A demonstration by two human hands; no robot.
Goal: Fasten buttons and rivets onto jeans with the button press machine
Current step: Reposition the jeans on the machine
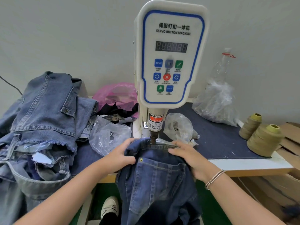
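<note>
Positioning the waistband under the press head.

The left hand (121,155) grips a bunched fold of the dark jeans (155,181); the right hand (186,155) presses flat, fingers straight, on the waistband. The jeans hang off the table (243,166) edge, waistband under the punch (153,138) of the button machine (172,52). One rivet (141,159) sits at the pocket corner. Judged next: keep fingers clear of the punch, then trigger the press.

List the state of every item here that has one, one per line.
dark jeans: waistband under the press head, one rivet set at the pocket corner
left hand: grips the denim
right hand: fingers flat on the waistband
machine display: no clear reading
plastic bottle: uncapped, upright
light jeans pile: heaped
</note>
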